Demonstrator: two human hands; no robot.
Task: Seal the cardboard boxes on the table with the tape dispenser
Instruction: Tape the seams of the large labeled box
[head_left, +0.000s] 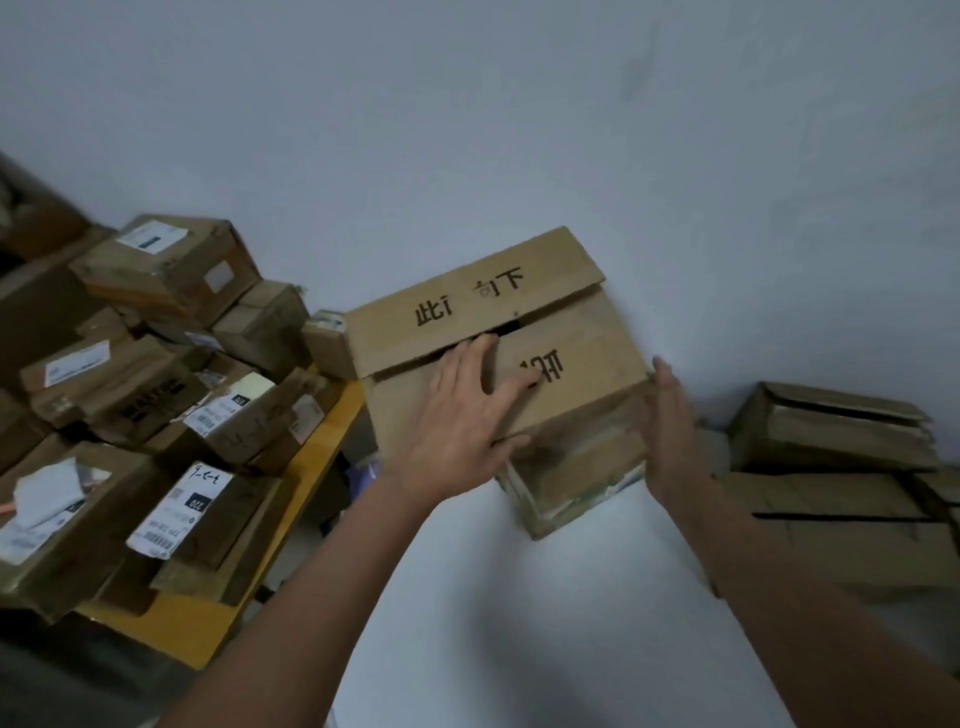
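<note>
The cardboard box (519, 364) is sitting mid-scene on the pale surface (571, 623), its two top flaps folded down with a dark gap showing between them and no tape visible across that seam. The left hand (467, 415) is pressing flat on the near flap, fingers straight and spread. The right hand (670, 431) is bracing the box's right side, fingers straight. No tape dispenser is showing, so sealing looks not yet begun here. More boxes (841, 467) are lying to the right, and a pile of parcels (156, 389) is crowding a yellow table (322, 452) on the left.
</note>
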